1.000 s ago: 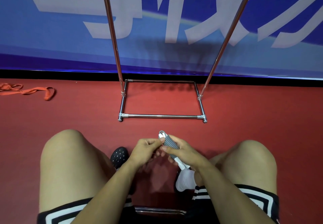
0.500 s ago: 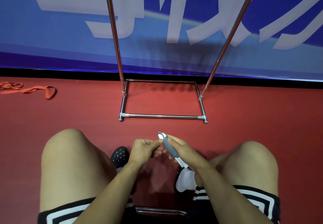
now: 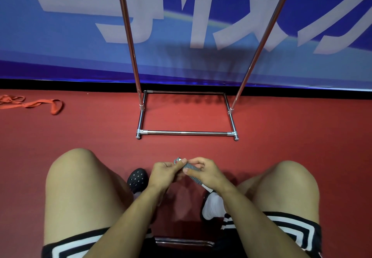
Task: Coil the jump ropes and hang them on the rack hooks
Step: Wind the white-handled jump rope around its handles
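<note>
The grey ribbed jump-rope bundle with its white end (image 3: 192, 172) lies between both hands above the red floor. The left hand (image 3: 165, 174), fingers curled, now pinches its looped top, having closed in from the gap of a second ago. The right hand (image 3: 208, 174) stays wrapped round the middle. Coiling looks nearly finished; the chrome tube rack (image 3: 186, 132) stands beyond the fingertips.

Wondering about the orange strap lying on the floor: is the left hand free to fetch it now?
Probably not: the left hand is gripping the jump rope, and the orange strap lies far left.
</note>
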{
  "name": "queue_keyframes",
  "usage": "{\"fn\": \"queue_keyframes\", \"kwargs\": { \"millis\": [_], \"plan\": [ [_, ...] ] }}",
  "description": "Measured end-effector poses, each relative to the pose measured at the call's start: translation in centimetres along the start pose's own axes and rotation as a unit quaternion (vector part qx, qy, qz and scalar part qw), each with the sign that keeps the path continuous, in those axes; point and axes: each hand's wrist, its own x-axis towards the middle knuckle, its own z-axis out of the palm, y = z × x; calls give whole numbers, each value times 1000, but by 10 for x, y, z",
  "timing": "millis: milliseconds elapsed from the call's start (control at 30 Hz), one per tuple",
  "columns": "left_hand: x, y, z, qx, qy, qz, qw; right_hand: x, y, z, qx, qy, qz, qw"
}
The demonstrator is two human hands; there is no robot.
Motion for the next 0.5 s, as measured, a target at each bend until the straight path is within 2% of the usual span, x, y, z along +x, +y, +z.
{"fn": "queue_keyframes", "kwargs": {
  "millis": [100,267,367,500],
  "plan": [
    [0,2,-2,-6,-45,-7,999,-3,-6,-8,-19,-10,22,1000],
    [-1,5,-3,-15,-151,-4,988,-18,-16,-20,16,-132,71,989],
    [-3,5,-2,-11,-159,-4,987,-26,-18,-18,75,-204,94,972],
    [-5,9,-3,-26,-157,-1,987,-31,-28,-17,38,-193,30,980]
  ]
}}
